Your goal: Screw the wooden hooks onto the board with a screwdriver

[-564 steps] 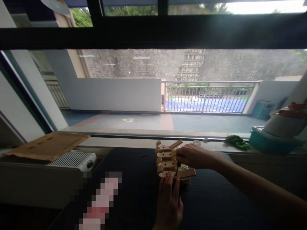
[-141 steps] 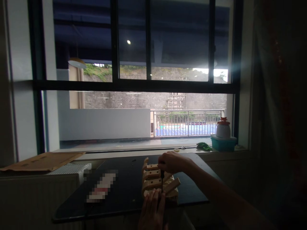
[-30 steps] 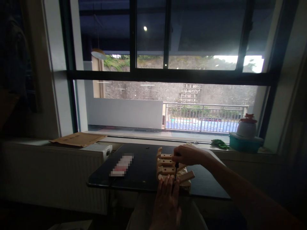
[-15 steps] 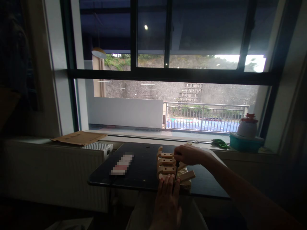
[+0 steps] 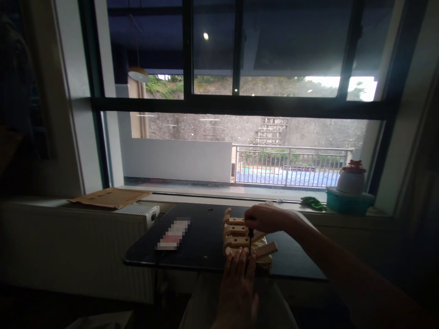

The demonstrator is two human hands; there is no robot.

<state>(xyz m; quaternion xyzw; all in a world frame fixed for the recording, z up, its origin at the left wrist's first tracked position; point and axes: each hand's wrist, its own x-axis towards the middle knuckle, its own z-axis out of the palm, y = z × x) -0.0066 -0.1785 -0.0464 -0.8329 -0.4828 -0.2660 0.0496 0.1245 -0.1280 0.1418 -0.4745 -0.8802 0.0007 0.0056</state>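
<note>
My right hand (image 5: 263, 217) is closed around the handle of a screwdriver (image 5: 250, 236), which stands upright with its shaft pointing down. The screwdriver's tip meets the nearest part of a light wooden hook rack (image 5: 239, 241), close to my left fingertips; the exact contact is hidden. My left hand (image 5: 237, 278) lies flat over the rack's near end, fingers stretched out and pressing on it. Several curved wooden hooks with dark screw holes show beyond. A flat wooden bar (image 5: 268, 249) sticks out to the right, above crumpled tan wrapping (image 5: 266, 265).
The dark table (image 5: 202, 228) carries a blurred-out phone-like object (image 5: 173, 235) with a cable on the left. On the windowsill are a brown envelope (image 5: 109, 197), a green cloth (image 5: 313, 203) and a teal box (image 5: 348, 201) with a white jar (image 5: 351, 182). A white radiator (image 5: 75, 251) stands at left.
The whole view has shifted slightly to the left. Both hands keep their places on the rack and the screwdriver, which stays upright at the same spot.
</note>
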